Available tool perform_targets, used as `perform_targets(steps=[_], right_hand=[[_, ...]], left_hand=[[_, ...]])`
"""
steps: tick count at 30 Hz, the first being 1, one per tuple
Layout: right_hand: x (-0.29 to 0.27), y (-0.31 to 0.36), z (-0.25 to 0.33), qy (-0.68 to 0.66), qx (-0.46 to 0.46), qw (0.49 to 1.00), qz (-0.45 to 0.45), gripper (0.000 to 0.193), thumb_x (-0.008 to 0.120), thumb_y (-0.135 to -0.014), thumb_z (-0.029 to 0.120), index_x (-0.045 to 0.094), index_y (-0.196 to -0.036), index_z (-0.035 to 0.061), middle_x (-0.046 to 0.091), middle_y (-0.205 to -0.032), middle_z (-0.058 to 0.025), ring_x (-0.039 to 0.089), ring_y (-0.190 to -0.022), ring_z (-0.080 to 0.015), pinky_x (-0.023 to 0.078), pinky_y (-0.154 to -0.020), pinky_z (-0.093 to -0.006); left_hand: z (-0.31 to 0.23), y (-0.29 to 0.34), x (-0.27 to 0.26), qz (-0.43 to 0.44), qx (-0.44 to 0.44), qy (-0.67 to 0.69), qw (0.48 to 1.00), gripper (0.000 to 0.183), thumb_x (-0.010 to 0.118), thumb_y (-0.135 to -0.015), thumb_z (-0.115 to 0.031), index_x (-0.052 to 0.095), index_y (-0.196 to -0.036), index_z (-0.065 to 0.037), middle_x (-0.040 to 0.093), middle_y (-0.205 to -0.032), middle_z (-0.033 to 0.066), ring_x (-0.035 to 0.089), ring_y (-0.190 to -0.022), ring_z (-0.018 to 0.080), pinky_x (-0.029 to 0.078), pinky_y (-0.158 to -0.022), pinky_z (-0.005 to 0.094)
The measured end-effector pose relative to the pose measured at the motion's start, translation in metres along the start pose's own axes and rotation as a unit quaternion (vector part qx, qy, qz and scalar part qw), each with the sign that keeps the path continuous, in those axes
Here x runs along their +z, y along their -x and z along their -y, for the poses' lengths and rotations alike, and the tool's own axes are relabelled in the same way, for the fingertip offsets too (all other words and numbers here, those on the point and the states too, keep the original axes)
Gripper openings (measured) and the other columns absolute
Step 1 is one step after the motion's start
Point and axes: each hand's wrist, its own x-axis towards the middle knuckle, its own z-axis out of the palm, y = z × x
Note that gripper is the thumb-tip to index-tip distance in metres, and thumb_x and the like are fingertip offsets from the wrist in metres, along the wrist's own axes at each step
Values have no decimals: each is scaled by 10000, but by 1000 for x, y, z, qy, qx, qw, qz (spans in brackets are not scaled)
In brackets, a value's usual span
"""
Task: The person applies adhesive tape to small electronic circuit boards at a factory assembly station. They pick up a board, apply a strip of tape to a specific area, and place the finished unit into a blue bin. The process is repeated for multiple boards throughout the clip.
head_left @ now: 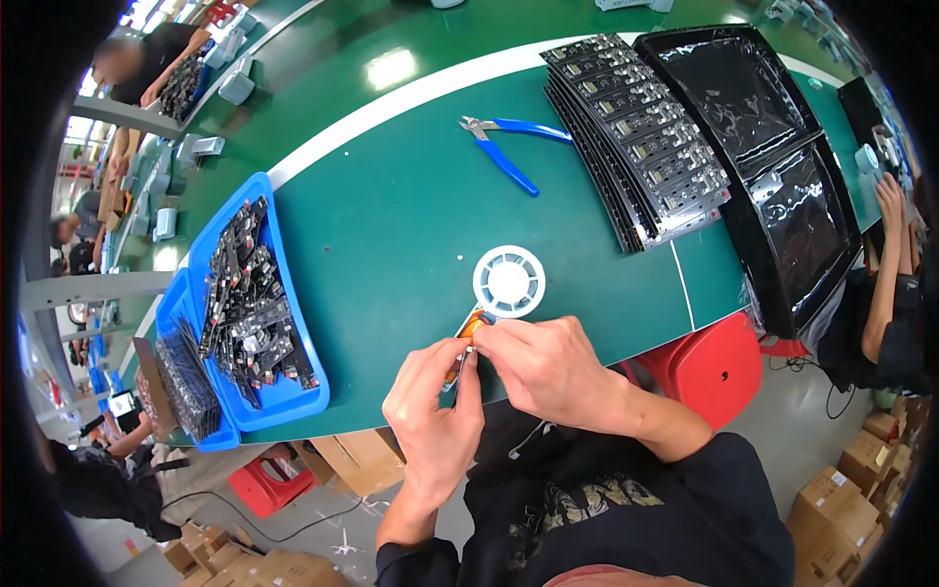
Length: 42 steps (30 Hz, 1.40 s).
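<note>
Close together at the table's near edge, my left hand (435,401) and my right hand (548,367) have their fingertips pinched on a small orange-and-silver piece (473,326). My fingers cover most of it, so its kind does not show. A slim edge of it sticks out above and below the fingertips. Just beyond my right hand lies a white spool (510,282) with openings around its hub. Farther off on the green table (391,245) rest blue-handled cutters (509,152), their jaws pointing left.
To the left, a blue tray (318,396) holds a heap of small dark circuit boards (252,303); more boards (186,382) stand beside it. Circuit-board panels (641,137) are stacked at far right, next to a black tray (817,147). A red stool (709,372) and other people are around.
</note>
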Motion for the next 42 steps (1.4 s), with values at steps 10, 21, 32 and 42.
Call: perform_targets(steps=[10,21,32,42], right_hand=[[6,6,1,23,-3,999,-47,177,682,-843,11,617,-1007,1,626,-818,-83,692,-673,-274,539,-555,-389],[9,8,4,34,0,999,-40,232,681,-842,4,642,-1070,-13,623,-802,-82,680,-641,-259,525,-537,-377],[10,8,-1,39,-32,997,-49,252,684,-825,-1,656,-1075,-15,628,-813,-80,679,-645,-255,529,-543,-378],[10,7,-2,31,-27,996,-73,261,723,-820,3,671,-1075,-17,645,-808,-75,686,-639,-239,531,-540,-360]], left_hand=[[1,-1,-5,19,-58,28,998,221,788,-856,76,772,-1069,20,771,-971,119,723,-831,148,576,-761,281],[1,1,-5,12,5,-36,999,262,790,-819,90,762,-1070,25,778,-1017,163,744,-810,272,595,-725,338],[-3,-4,-10,34,-58,12,998,253,785,-815,78,777,-1055,-5,778,-897,134,732,-733,228,570,-683,322],[-1,-6,-8,32,-44,9,998,237,791,-829,68,776,-1054,-6,782,-935,136,734,-739,215,577,-687,320]])
